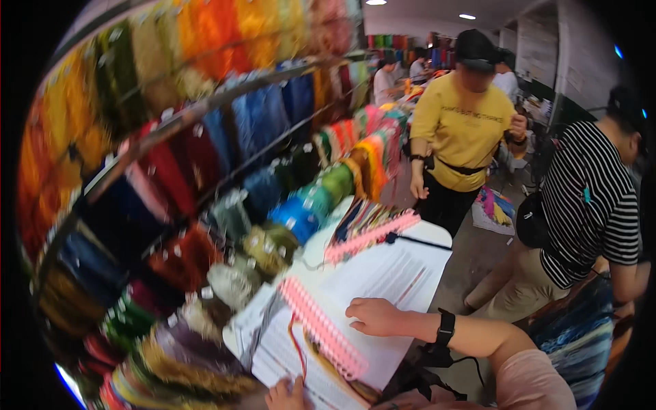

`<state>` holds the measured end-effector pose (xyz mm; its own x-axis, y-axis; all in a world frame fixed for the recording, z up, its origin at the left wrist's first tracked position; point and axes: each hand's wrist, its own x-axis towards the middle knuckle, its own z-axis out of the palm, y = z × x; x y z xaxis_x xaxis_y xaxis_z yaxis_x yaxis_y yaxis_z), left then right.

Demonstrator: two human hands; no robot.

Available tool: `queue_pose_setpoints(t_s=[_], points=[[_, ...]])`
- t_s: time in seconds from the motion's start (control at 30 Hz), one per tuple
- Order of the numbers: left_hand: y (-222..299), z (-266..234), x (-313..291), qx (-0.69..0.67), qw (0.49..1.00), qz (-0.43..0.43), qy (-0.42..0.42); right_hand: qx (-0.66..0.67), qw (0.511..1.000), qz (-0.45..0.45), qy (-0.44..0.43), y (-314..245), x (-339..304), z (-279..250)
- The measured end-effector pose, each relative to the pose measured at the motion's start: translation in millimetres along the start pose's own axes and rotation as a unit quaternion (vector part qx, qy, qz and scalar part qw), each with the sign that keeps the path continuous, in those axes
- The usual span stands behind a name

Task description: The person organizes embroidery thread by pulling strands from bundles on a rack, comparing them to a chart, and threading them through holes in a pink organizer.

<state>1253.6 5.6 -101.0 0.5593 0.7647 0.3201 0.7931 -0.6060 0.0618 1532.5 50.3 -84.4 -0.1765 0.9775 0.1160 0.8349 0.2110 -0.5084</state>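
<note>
A white board (437,240) with printed sheets (383,273) on it lies before me. Across the sheets runs a pink beaded-looking strip (321,326), with a loose red thread (298,345) beside it. My left hand (285,395) rests at the near edge of the paper by the thread's end, fingers apart, partly cut off by the lower rim. Just right of the pink strip, my right hand (376,318) is over the sheet with its fingers curled in; anything between them is too small to make out. A second pink strip (372,236) holds several coloured threads (365,220) farther off.
Racks of coloured yarn hanks (184,143) fill the left side, close to the board. A person in a yellow shirt (465,130) stands beyond it. Another, in a striped shirt (594,198), bends over dark blue yarn (577,342) at right. A white bag (493,208) lies on the floor.
</note>
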Motion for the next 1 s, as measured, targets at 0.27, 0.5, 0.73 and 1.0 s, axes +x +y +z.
queue_pose_setpoints(t_s=[0.27, 0.5, 0.73, 1.0], points=[[10, -30, 42, -0.032, 0.970, 0.010, -0.242, 0.091, 0.964, -0.116, 0.219, 113, 127, -166], [54, -51, 139, -0.095, 0.931, -0.181, -0.302, 0.215, 0.903, -0.060, 0.366, 213, 261, -325], [84, 22, 136, -0.100, 0.915, -0.238, -0.311, 0.252, 0.834, -0.128, 0.475, 266, 384, -432], [78, 48, 123, -0.093, 0.940, -0.243, -0.220, 0.272, 0.786, -0.134, 0.538, 277, 465, -484]])
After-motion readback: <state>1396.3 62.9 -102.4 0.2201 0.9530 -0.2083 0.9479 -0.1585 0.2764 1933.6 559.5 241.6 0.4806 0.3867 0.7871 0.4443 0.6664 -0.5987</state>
